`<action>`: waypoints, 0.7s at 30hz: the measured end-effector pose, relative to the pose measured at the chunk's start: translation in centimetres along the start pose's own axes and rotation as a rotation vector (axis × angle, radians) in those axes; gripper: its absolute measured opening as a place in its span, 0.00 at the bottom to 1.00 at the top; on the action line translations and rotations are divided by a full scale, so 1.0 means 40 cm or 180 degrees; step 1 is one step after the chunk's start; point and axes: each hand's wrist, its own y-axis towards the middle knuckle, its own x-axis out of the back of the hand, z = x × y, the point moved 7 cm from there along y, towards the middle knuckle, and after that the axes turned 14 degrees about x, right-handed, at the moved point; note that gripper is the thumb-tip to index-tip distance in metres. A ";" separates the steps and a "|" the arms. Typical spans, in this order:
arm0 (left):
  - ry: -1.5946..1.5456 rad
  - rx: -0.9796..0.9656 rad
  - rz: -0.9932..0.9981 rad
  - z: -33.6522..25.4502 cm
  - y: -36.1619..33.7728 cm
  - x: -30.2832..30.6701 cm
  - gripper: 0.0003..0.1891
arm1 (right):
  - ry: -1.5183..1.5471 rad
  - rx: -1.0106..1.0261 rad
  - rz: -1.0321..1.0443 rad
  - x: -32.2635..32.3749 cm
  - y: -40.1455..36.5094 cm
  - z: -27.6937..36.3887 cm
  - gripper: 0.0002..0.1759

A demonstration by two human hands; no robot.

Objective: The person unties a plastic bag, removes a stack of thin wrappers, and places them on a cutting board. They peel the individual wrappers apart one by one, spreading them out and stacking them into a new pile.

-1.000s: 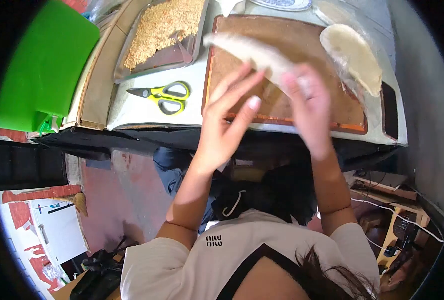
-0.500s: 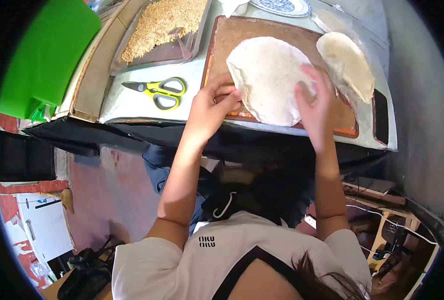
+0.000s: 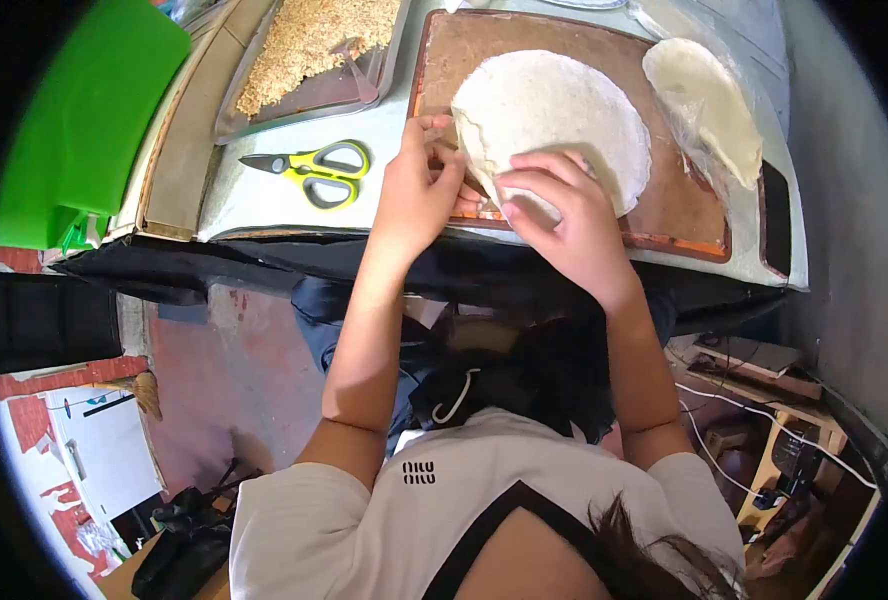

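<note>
A round, pale sheet of dough lies on a brown board, its left edge turned over in a narrow fold. My left hand is at that left edge, fingers bent and apart, index fingertip by the rim. My right hand rests on the dough's lower left part, fingers stretched across it and thumb apart from them, with the fingertips near the fold. Part of the dough's lower edge is hidden under this hand.
Green-handled scissors lie left of the board. Behind them, a metal tray contains a crumbly yellowish filling and a spoon. Another flat dough piece lies on plastic at right, near a dark phone-like slab. A green container stands far left.
My right hand has moved left from the dough's right side to its lower left. My left hand's fingers have spread at the left edge. The view has shifted slightly.
</note>
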 end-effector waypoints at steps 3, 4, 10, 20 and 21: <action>-0.0209 0.0045 0.0153 0.011 0.004 0.003 0.19 | 0.0016 0.0013 0.0077 -0.002 0.006 0.007 0.10; -0.0166 0.0014 0.0138 0.011 0.005 0.002 0.19 | -0.0009 0.0001 0.0064 -0.003 0.005 0.006 0.11; 0.0189 0.0244 -0.0204 -0.020 -0.005 -0.009 0.20 | -0.0021 -0.0083 0.0029 -0.007 -0.002 0.000 0.10; 0.0777 -0.0210 -0.0147 -0.041 0.000 -0.016 0.31 | -0.0194 -0.0845 0.0119 -0.041 0.038 -0.064 0.08; 0.0667 -0.0268 -0.0151 -0.041 -0.002 -0.016 0.34 | -0.0492 -0.0902 0.0173 -0.053 0.051 -0.059 0.09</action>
